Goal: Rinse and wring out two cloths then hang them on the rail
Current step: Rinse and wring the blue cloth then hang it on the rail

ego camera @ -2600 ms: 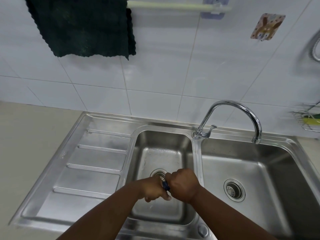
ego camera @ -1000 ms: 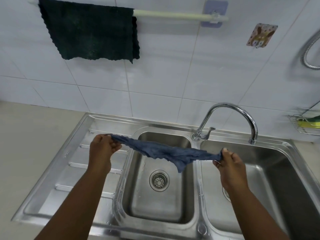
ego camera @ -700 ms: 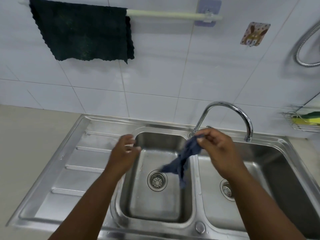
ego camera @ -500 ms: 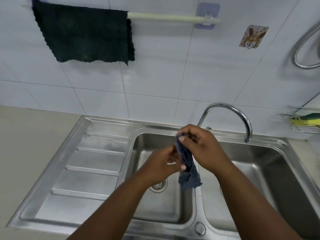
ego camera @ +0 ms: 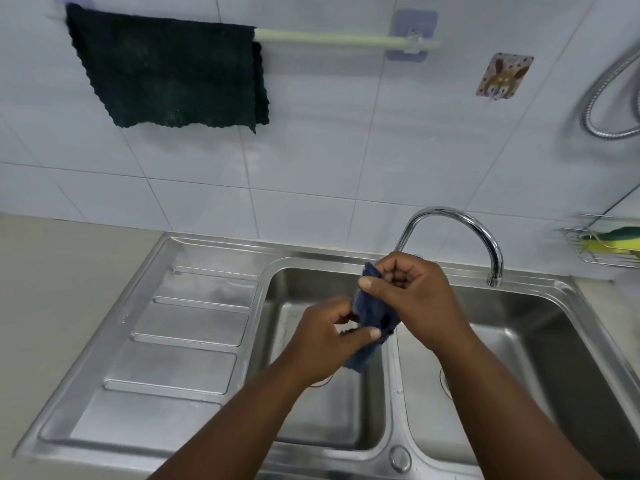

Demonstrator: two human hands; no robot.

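The blue cloth (ego camera: 372, 315) hangs bunched above the divider between the 2 sink (ego camera: 568, 327) basins, pinched by both hands. The right hand (ego camera: 412, 299) grips its top, the left hand (ego camera: 332, 337) its middle. The dark green cloth (ego camera: 166, 69) drapes over the rail's (ego camera: 346, 39) left end.

A small dark blue cloth (ego camera: 372, 315), bunched and crumpled, hangs above the steel double sink (ego camera: 207, 306), over the divider between its basins. A dark green, scallop-edged cloth (ego camera: 166, 69) hangs spread flat over the left part of the pale wall rail (ego camera: 346, 39).
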